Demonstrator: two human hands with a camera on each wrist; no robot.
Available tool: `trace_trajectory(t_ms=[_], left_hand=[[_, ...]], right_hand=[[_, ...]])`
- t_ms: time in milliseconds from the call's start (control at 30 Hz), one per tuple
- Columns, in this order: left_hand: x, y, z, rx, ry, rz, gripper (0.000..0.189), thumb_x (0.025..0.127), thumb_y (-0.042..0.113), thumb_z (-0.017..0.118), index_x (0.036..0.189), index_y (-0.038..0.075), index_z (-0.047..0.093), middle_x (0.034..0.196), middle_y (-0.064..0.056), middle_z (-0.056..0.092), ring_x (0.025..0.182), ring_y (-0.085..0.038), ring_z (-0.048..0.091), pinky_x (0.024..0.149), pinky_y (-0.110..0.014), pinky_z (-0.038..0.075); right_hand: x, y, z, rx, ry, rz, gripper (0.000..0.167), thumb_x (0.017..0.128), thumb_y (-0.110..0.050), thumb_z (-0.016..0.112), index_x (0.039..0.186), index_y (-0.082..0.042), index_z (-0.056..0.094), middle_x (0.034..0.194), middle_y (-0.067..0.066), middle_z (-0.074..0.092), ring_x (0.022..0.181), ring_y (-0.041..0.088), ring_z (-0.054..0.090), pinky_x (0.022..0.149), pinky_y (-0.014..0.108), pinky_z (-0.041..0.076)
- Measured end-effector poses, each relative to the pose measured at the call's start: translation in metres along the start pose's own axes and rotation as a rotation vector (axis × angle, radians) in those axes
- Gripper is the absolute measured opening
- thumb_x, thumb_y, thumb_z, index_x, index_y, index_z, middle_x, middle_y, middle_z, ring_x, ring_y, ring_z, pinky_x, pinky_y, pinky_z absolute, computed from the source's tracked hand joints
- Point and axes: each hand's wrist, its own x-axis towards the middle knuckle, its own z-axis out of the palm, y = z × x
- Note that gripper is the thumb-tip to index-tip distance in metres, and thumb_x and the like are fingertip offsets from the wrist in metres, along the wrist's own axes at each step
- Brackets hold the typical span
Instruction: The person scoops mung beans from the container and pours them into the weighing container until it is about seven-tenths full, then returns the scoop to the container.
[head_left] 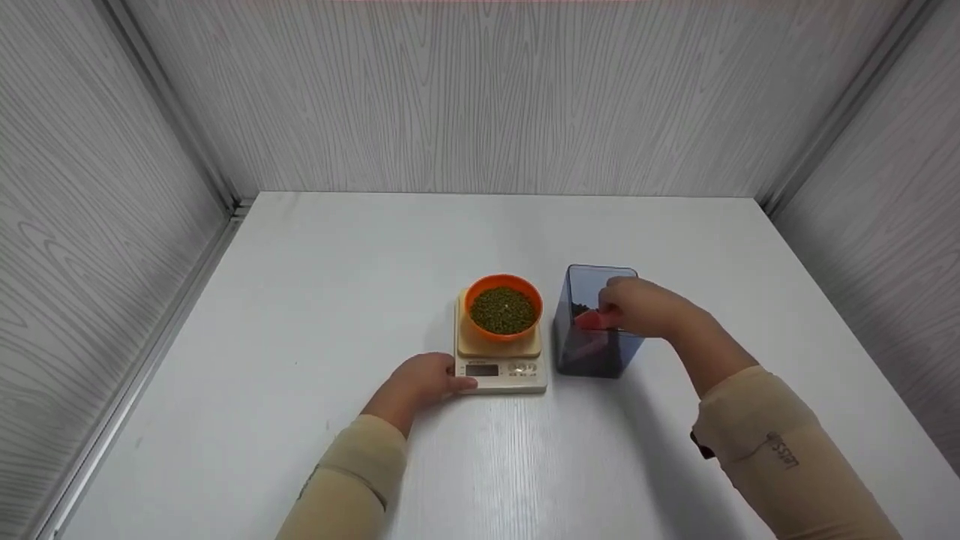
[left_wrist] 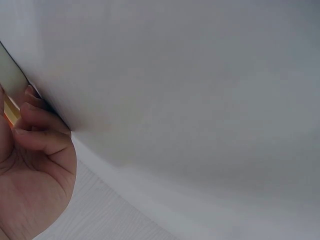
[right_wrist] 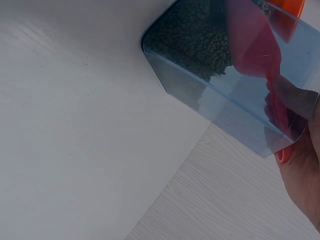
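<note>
A cream-coloured kitchen scale [head_left: 501, 385] bears an orange bowl [head_left: 509, 337] filled with small green grains [head_left: 504, 310]. My left hand [head_left: 426, 381] grips the scale's left edge, thumb on top beside the display and the other fingers curled at its side. To the right stands a clear bluish plastic container [head_left: 589, 358]. Reaching in over its rim, my right hand [head_left: 646, 306] holds a red scoop [right_wrist: 257, 52] by the handle. In the right wrist view, the scoop's head overlaps the dark green grains [right_wrist: 195, 47] inside the container, seen through the wall.
Everything stands on a white table [head_left: 315, 300]. Grey wood-grain panels rise as a back wall [head_left: 480, 97], a left wall [head_left: 82, 187] and a right wall [head_left: 885, 195]. The container stands close beside the scale, with a narrow gap between them.
</note>
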Motion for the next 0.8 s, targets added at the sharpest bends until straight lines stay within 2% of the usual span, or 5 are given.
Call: trace_trajectory(t_ms=[200, 367, 567, 800], left_hand=[[-0.004, 0.003, -0.002, -0.016, -0.007, -0.018, 0.039, 0.078, 0.053, 0.064, 0.091, 0.016, 0.063, 0.09, 0.0, 0.06, 0.084, -0.019, 0.051, 0.088, -0.04, 0.041], [-0.003, 0.003, -0.002, -0.022, -0.009, -0.023, 0.042, 0.078, 0.052, 0.064, 0.097, 0.015, 0.064, 0.093, 0.0, 0.061, 0.086, -0.018, 0.051, 0.09, -0.04, 0.041], [-0.001, 0.003, -0.002, -0.003, -0.012, -0.016, 0.039, 0.079, 0.052, 0.063, 0.092, 0.015, 0.063, 0.089, 0.0, 0.06, 0.084, -0.018, 0.051, 0.088, -0.039, 0.041], [-0.002, 0.004, -0.002, -0.021, -0.016, -0.027, 0.038, 0.079, 0.049, 0.064, 0.094, 0.015, 0.064, 0.093, 0.0, 0.061, 0.087, -0.019, 0.051, 0.09, -0.039, 0.04]], right_hand=[[-0.007, 0.006, -0.004, 0.039, 0.061, -0.029, 0.007, 0.081, -0.002, 0.065, 0.087, -0.006, 0.067, 0.08, 0.003, 0.056, 0.077, 0.019, 0.049, 0.068, 0.033, 0.047], [-0.011, 0.011, -0.007, 0.056, 0.108, -0.031, 0.01, 0.079, -0.003, 0.067, 0.088, -0.007, 0.068, 0.081, 0.002, 0.059, 0.082, 0.019, 0.049, 0.071, 0.034, 0.048], [-0.018, 0.019, -0.008, 0.119, 0.135, -0.014, 0.01, 0.081, -0.003, 0.066, 0.09, -0.006, 0.067, 0.086, 0.004, 0.058, 0.086, 0.02, 0.05, 0.073, 0.036, 0.048], [-0.025, 0.025, -0.003, 0.163, 0.167, -0.006, 0.01, 0.082, -0.005, 0.065, 0.092, -0.006, 0.065, 0.087, 0.004, 0.054, 0.084, 0.019, 0.049, 0.073, 0.035, 0.046]])
